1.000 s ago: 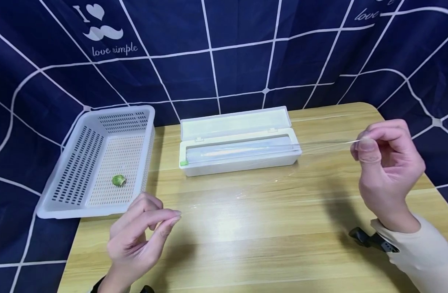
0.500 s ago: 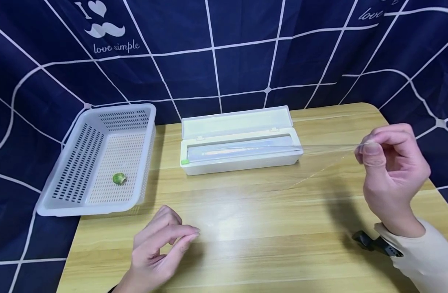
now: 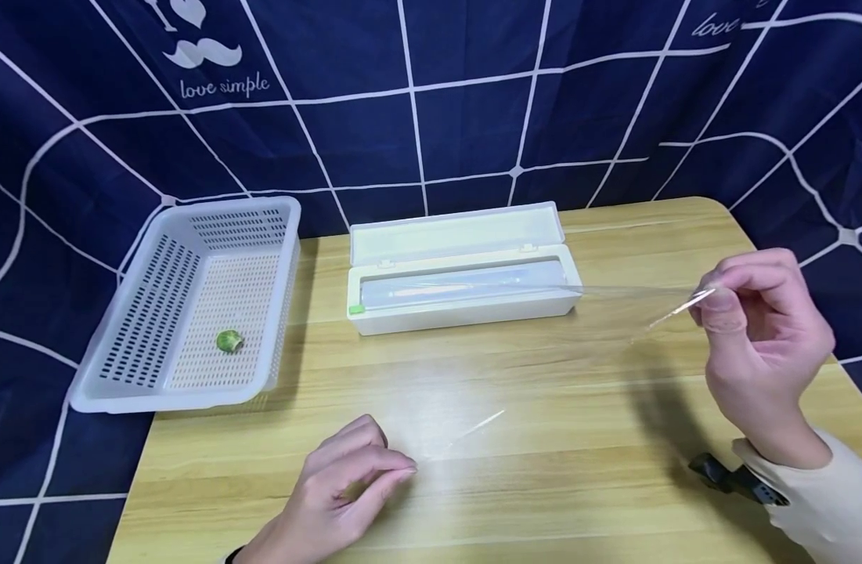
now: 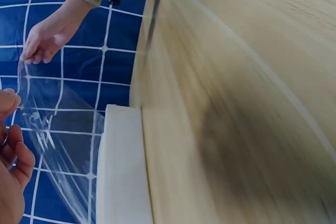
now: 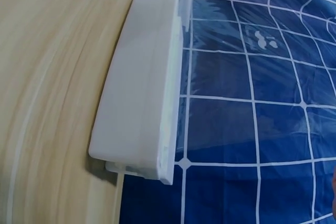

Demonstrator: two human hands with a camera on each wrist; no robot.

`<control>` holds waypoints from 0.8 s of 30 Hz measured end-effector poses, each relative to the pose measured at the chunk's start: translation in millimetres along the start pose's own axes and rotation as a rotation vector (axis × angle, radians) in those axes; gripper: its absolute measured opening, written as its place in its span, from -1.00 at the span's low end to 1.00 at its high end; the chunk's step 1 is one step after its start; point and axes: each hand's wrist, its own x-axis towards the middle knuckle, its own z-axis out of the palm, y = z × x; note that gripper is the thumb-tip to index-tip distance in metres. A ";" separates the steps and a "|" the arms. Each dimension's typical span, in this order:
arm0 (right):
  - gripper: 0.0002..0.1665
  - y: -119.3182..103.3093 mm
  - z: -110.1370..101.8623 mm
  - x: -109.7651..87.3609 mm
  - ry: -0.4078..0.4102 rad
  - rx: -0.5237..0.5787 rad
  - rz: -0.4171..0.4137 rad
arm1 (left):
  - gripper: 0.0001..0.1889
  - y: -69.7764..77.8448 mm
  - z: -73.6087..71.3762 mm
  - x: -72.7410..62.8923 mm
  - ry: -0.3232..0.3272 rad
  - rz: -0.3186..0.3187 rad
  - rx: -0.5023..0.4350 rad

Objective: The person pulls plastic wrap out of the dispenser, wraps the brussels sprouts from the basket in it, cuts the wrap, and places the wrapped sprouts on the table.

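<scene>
A clear sheet of cling film point(image 4: 58, 124) stretches out from the roll point(image 3: 466, 283) in an open white dispenser box point(image 3: 466, 315) on the table. Its near edge spans both hands. My right hand point(image 3: 769, 345) pinches one corner between thumb and index finger, raised to the right of the box. In front of the box, at lower centre, my left hand point(image 3: 346, 489) pinches the other corner with thumb and fingertips. The left wrist view shows the film running from the left fingertips to the right hand. In the right wrist view, film overlaps the blue cloth.
At the left stands a white slotted basket point(image 3: 184, 402) holding one small green Brussels sprout point(image 3: 229, 341). The box's lid point(image 3: 455, 235) is tipped up at the back, and a green slider point(image 3: 356, 309) sits on its left front edge. Dark blue gridded cloth point(image 3: 473, 117) hangs behind the wooden table point(image 3: 543, 501).
My left hand has moved right and toward the table's near edge, still pinching. My right hand has shifted slightly right and down with its film corner. The box and basket have stayed put.
</scene>
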 end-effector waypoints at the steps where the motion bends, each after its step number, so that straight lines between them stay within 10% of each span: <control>1: -0.64 -0.6 -0.1 -0.5 -0.007 -0.001 -0.002 | -0.84 -0.3 0.0 -1.2 -0.008 -0.012 -0.001; 24: -0.80 -18.3 -17.2 -26.5 -0.331 0.030 -0.093 | -0.97 -6.4 -4.4 -63.6 -0.069 -0.311 -0.112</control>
